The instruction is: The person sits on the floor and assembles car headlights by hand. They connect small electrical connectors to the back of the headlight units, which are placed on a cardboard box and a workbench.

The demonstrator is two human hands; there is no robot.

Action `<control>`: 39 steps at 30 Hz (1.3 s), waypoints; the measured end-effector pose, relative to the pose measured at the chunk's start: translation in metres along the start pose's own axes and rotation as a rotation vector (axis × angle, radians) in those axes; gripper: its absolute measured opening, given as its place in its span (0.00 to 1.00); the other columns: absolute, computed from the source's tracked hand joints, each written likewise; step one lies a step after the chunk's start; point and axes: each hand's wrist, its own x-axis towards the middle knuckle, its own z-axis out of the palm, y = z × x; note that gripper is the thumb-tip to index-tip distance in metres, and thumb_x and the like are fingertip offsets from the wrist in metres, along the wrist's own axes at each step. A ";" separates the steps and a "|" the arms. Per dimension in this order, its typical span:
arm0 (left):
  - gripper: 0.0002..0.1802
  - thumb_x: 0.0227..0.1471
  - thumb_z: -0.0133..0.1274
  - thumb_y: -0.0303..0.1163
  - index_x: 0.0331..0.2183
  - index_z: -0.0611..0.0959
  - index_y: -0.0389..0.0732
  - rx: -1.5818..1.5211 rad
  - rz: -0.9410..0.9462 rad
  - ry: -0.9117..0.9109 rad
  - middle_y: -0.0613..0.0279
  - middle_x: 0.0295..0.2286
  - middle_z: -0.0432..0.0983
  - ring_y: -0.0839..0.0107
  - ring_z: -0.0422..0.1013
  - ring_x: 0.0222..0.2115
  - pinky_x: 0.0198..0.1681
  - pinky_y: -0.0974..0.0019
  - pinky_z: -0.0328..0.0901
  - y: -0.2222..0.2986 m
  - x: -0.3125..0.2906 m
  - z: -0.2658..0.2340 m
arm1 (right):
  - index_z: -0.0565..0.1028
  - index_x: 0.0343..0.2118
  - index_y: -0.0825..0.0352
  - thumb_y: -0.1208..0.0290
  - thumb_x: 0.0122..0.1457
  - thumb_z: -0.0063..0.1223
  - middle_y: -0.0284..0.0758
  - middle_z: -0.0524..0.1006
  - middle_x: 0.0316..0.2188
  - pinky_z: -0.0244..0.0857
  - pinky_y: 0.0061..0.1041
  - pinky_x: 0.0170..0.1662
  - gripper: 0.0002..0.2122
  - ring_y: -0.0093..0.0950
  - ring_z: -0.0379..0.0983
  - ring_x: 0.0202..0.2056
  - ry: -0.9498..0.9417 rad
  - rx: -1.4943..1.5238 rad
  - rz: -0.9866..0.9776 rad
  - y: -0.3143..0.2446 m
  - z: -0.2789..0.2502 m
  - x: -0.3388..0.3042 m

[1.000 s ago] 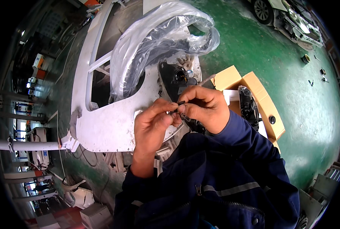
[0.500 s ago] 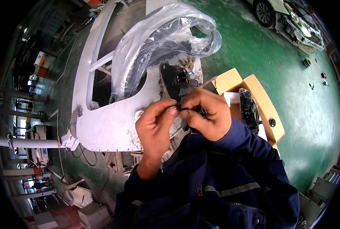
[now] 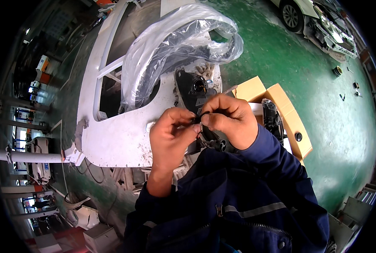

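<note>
My left hand [image 3: 169, 137] and my right hand [image 3: 234, 122] meet in front of my chest, thumbs and forefingers pinched together. Between the fingertips is a small black piece [image 3: 202, 114], mostly covered, so its kind does not show. Just beyond and partly behind my hands, a black lamp housing [image 3: 187, 84] with a round opening and wires lies on the white metal panel [image 3: 116, 147]. To the right of my right hand, a black headlight unit [image 3: 272, 118] sits in an opened cardboard box [image 3: 295, 122].
A long part wrapped in clear plastic [image 3: 175, 38] lies over the panel's far side. Gloves [image 3: 205, 69] rest near the lamp housing. A round black cap [image 3: 298, 136] is on the box flap. A car with its front stripped [image 3: 323, 25] stands at the far right.
The fingers of both hands have shifted slightly around the small black piece, with my left fingertips drawn a little back. More of the lamp housing's lower part shows below my hands.
</note>
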 end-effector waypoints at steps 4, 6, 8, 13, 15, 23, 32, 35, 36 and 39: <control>0.13 0.49 0.59 0.13 0.38 0.79 0.35 0.350 0.197 0.066 0.64 0.33 0.76 0.81 0.74 0.32 0.33 0.75 0.71 0.007 0.000 0.008 | 0.76 0.34 0.74 0.79 0.60 0.54 0.33 0.79 0.28 0.67 0.19 0.36 0.04 0.17 0.73 0.31 0.002 0.070 0.104 -0.007 0.003 -0.001; 0.13 0.48 0.61 0.14 0.37 0.80 0.35 0.348 0.153 0.055 0.64 0.31 0.76 0.81 0.74 0.32 0.33 0.75 0.71 0.009 0.002 0.007 | 0.77 0.34 0.74 0.79 0.59 0.54 0.32 0.79 0.28 0.66 0.18 0.35 0.04 0.17 0.72 0.31 0.012 0.095 0.106 -0.009 0.004 -0.003; 0.13 0.47 0.62 0.14 0.36 0.80 0.35 0.369 0.135 0.035 0.65 0.30 0.76 0.82 0.74 0.31 0.32 0.75 0.70 0.012 0.003 0.007 | 0.77 0.34 0.73 0.77 0.59 0.54 0.31 0.79 0.27 0.64 0.18 0.34 0.04 0.17 0.71 0.29 0.026 0.133 0.149 -0.007 0.002 -0.003; 0.12 0.47 0.63 0.15 0.35 0.81 0.35 0.407 0.113 0.004 0.67 0.29 0.76 0.82 0.73 0.30 0.30 0.76 0.68 0.011 0.006 0.010 | 0.78 0.34 0.71 0.74 0.58 0.55 0.31 0.78 0.25 0.62 0.16 0.30 0.06 0.18 0.70 0.25 0.111 0.295 0.217 -0.005 -0.004 -0.002; 0.12 0.47 0.62 0.16 0.35 0.81 0.36 0.373 0.076 -0.004 0.67 0.29 0.76 0.82 0.73 0.30 0.31 0.77 0.68 0.012 0.008 0.009 | 0.78 0.34 0.71 0.74 0.57 0.55 0.32 0.77 0.25 0.62 0.16 0.30 0.06 0.19 0.70 0.24 0.155 0.343 0.217 -0.006 -0.007 0.000; 0.11 0.49 0.62 0.17 0.36 0.81 0.37 0.163 -0.089 0.013 0.68 0.29 0.77 0.84 0.72 0.30 0.32 0.78 0.68 0.007 0.011 0.011 | 0.76 0.34 0.72 0.73 0.58 0.54 0.33 0.75 0.24 0.63 0.18 0.28 0.06 0.20 0.69 0.22 0.206 0.469 0.035 -0.007 -0.015 0.003; 0.12 0.52 0.63 0.18 0.41 0.82 0.35 0.048 -0.130 0.034 0.65 0.31 0.78 0.79 0.74 0.33 0.35 0.75 0.71 -0.006 0.000 -0.010 | 0.78 0.39 0.72 0.78 0.57 0.59 0.34 0.80 0.31 0.69 0.19 0.34 0.08 0.22 0.76 0.30 0.333 -0.125 -0.436 -0.074 -0.073 0.010; 0.13 0.52 0.63 0.17 0.41 0.82 0.33 -0.046 -0.065 -0.001 0.62 0.33 0.79 0.78 0.75 0.34 0.38 0.74 0.71 -0.008 0.000 -0.009 | 0.78 0.39 0.74 0.89 0.54 0.56 0.34 0.80 0.32 0.69 0.20 0.38 0.10 0.19 0.76 0.34 0.268 -0.244 -0.289 -0.034 -0.068 0.015; 0.13 0.51 0.63 0.17 0.41 0.82 0.33 -0.089 -0.044 -0.019 0.62 0.34 0.80 0.78 0.75 0.34 0.39 0.74 0.71 -0.007 0.000 -0.009 | 0.78 0.39 0.74 0.91 0.53 0.55 0.34 0.80 0.33 0.69 0.20 0.40 0.11 0.19 0.75 0.35 0.263 -0.181 -0.250 -0.022 -0.069 0.015; 0.13 0.53 0.61 0.19 0.42 0.81 0.33 -0.256 -0.053 -0.032 0.55 0.34 0.80 0.70 0.77 0.33 0.37 0.69 0.72 -0.004 -0.001 -0.016 | 0.77 0.39 0.75 0.87 0.56 0.58 0.32 0.80 0.32 0.69 0.19 0.41 0.09 0.18 0.75 0.35 0.314 -0.282 -0.175 0.006 -0.073 0.015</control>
